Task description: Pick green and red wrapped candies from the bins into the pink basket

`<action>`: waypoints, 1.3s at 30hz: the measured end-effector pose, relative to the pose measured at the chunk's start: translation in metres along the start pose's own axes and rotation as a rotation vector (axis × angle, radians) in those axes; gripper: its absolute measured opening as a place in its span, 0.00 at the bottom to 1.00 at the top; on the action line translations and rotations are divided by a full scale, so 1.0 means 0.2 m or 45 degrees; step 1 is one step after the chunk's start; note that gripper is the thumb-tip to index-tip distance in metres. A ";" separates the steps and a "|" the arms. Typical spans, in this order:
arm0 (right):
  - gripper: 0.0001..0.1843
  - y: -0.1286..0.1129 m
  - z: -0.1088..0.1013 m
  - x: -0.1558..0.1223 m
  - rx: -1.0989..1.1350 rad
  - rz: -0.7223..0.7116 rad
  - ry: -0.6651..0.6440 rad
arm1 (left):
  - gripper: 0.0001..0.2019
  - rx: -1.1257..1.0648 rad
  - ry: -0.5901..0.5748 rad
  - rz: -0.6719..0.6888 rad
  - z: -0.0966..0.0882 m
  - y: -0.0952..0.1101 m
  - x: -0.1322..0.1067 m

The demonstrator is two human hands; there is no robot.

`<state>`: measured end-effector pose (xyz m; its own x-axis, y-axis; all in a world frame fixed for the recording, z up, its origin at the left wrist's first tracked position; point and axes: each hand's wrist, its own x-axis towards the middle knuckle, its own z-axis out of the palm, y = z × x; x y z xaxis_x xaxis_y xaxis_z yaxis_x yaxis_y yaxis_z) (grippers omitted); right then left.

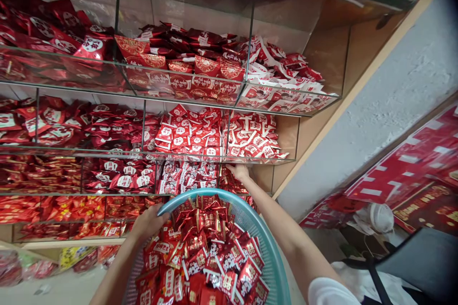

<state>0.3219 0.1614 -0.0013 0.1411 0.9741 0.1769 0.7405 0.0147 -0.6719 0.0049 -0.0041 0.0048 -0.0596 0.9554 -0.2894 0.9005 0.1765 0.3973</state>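
Note:
A teal plastic basket (211,192) in front of me is heaped with small red candy packets (214,257), many printed in white or gold. My left hand (152,221) is closed over the basket's left rim, with the fingertips partly hidden. At the right end of a lower glass shelf, my right hand (238,172) reaches to the compartment of red packets (232,183), just under the shelf edge above. Most of its fingers are hidden, so whether it grips a packet cannot be made out. The right forearm passes over the basket's right side.
Glass-fronted shelves (186,155) hold several compartments of red and white packets (254,136). A wooden side panel (307,147) and a grey wall (386,105) bound them on the right. Red printed boxes (400,162), a white cup-like object (381,218) and a dark flat panel (418,257) are lower right.

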 end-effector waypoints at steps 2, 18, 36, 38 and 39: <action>0.20 -0.03 0.03 0.03 0.062 0.035 0.022 | 0.11 0.004 0.007 0.003 0.00 -0.01 0.00; 0.14 -0.03 -0.30 -0.50 0.970 0.296 -0.230 | 0.12 0.007 0.000 0.000 -0.01 0.01 -0.01; 0.18 -0.07 -0.39 -1.06 0.075 -0.785 0.138 | 0.12 -0.004 0.015 0.005 0.00 0.00 0.00; 0.15 -0.06 -0.38 -1.05 0.040 -0.685 0.058 | 0.12 -0.009 0.015 0.009 -0.01 0.00 0.00; 0.14 -0.05 -0.37 -1.04 0.012 -0.651 0.015 | 0.12 -0.012 0.013 0.011 -0.01 0.01 0.00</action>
<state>0.3346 -0.0586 0.0222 -0.2305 0.8391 0.4928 0.7107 0.4911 -0.5037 0.0056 -0.0042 0.0068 -0.0564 0.9591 -0.2774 0.8971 0.1706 0.4076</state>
